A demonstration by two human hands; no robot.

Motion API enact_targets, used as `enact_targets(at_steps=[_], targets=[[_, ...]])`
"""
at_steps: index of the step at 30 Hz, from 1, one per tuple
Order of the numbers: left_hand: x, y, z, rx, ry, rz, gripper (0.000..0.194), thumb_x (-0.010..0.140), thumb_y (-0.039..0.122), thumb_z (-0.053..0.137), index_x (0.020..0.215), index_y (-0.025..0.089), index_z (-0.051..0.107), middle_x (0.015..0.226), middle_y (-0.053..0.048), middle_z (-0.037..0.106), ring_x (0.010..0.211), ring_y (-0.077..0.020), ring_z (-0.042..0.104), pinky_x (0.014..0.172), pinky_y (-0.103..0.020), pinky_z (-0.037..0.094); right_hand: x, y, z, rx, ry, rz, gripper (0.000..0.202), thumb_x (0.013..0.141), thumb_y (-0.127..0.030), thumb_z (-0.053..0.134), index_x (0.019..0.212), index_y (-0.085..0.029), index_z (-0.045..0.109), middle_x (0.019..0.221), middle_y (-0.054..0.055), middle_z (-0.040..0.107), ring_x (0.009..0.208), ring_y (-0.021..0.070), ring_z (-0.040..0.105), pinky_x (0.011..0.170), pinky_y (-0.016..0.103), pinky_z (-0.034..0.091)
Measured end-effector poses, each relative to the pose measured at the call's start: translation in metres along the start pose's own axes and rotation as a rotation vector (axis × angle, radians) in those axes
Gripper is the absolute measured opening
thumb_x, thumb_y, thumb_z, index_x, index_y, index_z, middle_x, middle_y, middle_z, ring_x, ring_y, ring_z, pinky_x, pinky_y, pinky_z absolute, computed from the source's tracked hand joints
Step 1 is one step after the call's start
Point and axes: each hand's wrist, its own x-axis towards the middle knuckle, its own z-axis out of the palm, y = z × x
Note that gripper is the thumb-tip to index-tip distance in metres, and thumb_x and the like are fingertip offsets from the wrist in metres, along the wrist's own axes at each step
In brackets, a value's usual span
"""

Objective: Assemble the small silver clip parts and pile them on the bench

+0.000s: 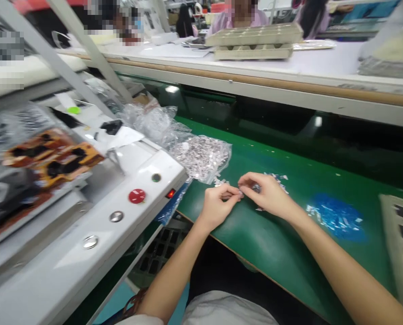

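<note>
My left hand [219, 205] and my right hand [265, 194] meet fingertip to fingertip over the green table. Between them is a small shiny silvery piece [241, 193], mostly hidden by the fingers. The left thumb and forefinger pinch it; the right fingertips are closed at its other side. Behind the right hand lie loose small metal pieces [282, 177], partly covered by that hand. Just beyond my left hand, a clear plastic bag [203, 155] full of similar small silvery parts rests on the table.
A white machine [143, 180] with a red button [136, 196] and orange fixtures [69, 162] stands at the left. A blue plastic sheet [340, 216] with small pieces and a beige tray [389, 225] lie at the right. Behind is a white bench [330, 61] with stacked trays [255, 38] and a person.
</note>
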Motion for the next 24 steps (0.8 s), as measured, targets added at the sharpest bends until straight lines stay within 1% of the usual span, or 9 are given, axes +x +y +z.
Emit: enact_targets(at_steps=[3, 6, 8, 10, 12, 14, 17, 20, 24], targets=[[0.001, -0.002, 0.003, 0.002, -0.038, 0.036, 0.012, 0.089, 0.030, 0.082, 0.090, 0.018, 0.079, 0.089, -0.006, 0.083, 0.082, -0.0216, 0.082, 0.084, -0.035, 0.070, 0.001, 0.008, -0.002, 0.005, -0.023, 0.027, 0.016, 0.095, -0.036, 0.065, 0.105, -0.027, 0.073, 0.097, 0.006, 0.079, 0.086, 0.0260, 0.075, 0.077, 0.038, 0.058], [0.006, -0.011, 0.003, -0.005, -0.067, 0.054, 0.020, 0.090, 0.038, 0.082, 0.093, 0.018, 0.078, 0.088, -0.006, 0.082, 0.080, -0.0210, 0.082, 0.084, -0.034, 0.070, 0.005, 0.020, -0.002, 0.017, -0.059, 0.052, 0.025, 0.093, -0.047, 0.066, 0.110, -0.032, 0.073, 0.088, 0.007, 0.077, 0.077, 0.0284, 0.073, 0.064, 0.039, 0.057], [0.009, -0.015, 0.003, 0.000, -0.067, 0.068, 0.021, 0.090, 0.039, 0.081, 0.095, 0.018, 0.077, 0.088, -0.005, 0.081, 0.080, -0.0208, 0.081, 0.084, -0.034, 0.069, 0.007, 0.027, -0.001, 0.023, -0.108, 0.068, 0.025, 0.093, -0.051, 0.064, 0.110, -0.034, 0.072, 0.091, 0.009, 0.077, 0.075, 0.0295, 0.073, 0.058, 0.040, 0.056], [0.010, -0.015, 0.002, 0.066, -0.044, 0.106, 0.021, 0.090, 0.039, 0.081, 0.095, 0.020, 0.075, 0.089, -0.005, 0.080, 0.079, -0.0198, 0.079, 0.080, -0.033, 0.069, 0.008, 0.032, -0.002, -0.010, -0.111, 0.085, 0.022, 0.093, -0.051, 0.062, 0.106, -0.036, 0.071, 0.094, 0.011, 0.077, 0.075, 0.0295, 0.072, 0.057, 0.041, 0.055], [0.009, -0.013, -0.001, 0.222, 0.020, 0.172, 0.021, 0.091, 0.040, 0.081, 0.094, 0.020, 0.074, 0.089, -0.006, 0.078, 0.076, -0.0195, 0.076, 0.076, -0.033, 0.067, 0.007, 0.036, -0.006, -0.088, -0.059, 0.108, 0.019, 0.091, -0.052, 0.064, 0.101, -0.038, 0.069, 0.094, 0.012, 0.077, 0.074, 0.0288, 0.070, 0.060, 0.042, 0.054], [0.007, -0.009, -0.007, 0.459, 0.127, 0.235, 0.018, 0.094, 0.039, 0.076, 0.094, 0.021, 0.073, 0.091, -0.007, 0.077, 0.080, -0.0218, 0.074, 0.077, -0.037, 0.064, 0.007, 0.040, -0.011, -0.178, -0.014, 0.161, 0.017, 0.086, -0.052, 0.066, 0.094, -0.037, 0.067, 0.089, 0.013, 0.075, 0.072, 0.0284, 0.069, 0.060, 0.043, 0.051], [0.003, -0.005, -0.014, 0.825, 0.261, 0.228, 0.010, 0.100, 0.030, 0.066, 0.101, 0.022, 0.073, 0.099, -0.009, 0.075, 0.097, -0.0264, 0.071, 0.085, -0.042, 0.060, 0.009, 0.044, -0.021, -0.301, -0.076, 0.269, 0.019, 0.078, -0.049, 0.062, 0.087, -0.033, 0.062, 0.086, 0.012, 0.074, 0.070, 0.0301, 0.069, 0.061, 0.044, 0.049], [-0.001, -0.006, -0.016, 1.033, 0.264, 0.169, 0.008, 0.102, 0.026, 0.064, 0.101, 0.022, 0.072, 0.102, -0.008, 0.072, 0.099, -0.0262, 0.068, 0.083, -0.041, 0.057, 0.011, 0.046, -0.025, -0.414, -0.129, 0.289, 0.024, 0.075, -0.049, 0.055, 0.087, -0.029, 0.062, 0.085, 0.011, 0.073, 0.076, 0.0329, 0.070, 0.065, 0.045, 0.049], [-0.001, -0.008, -0.013, 1.105, 0.198, 0.155, 0.016, 0.105, 0.024, 0.059, 0.094, 0.022, 0.070, 0.099, -0.007, 0.070, 0.096, -0.0241, 0.066, 0.080, -0.038, 0.055, 0.013, 0.047, -0.028, -0.458, -0.137, 0.263, 0.031, 0.073, -0.051, 0.056, 0.091, -0.028, 0.068, 0.093, 0.012, 0.076, 0.089, 0.0360, 0.071, 0.073, 0.046, 0.052]])
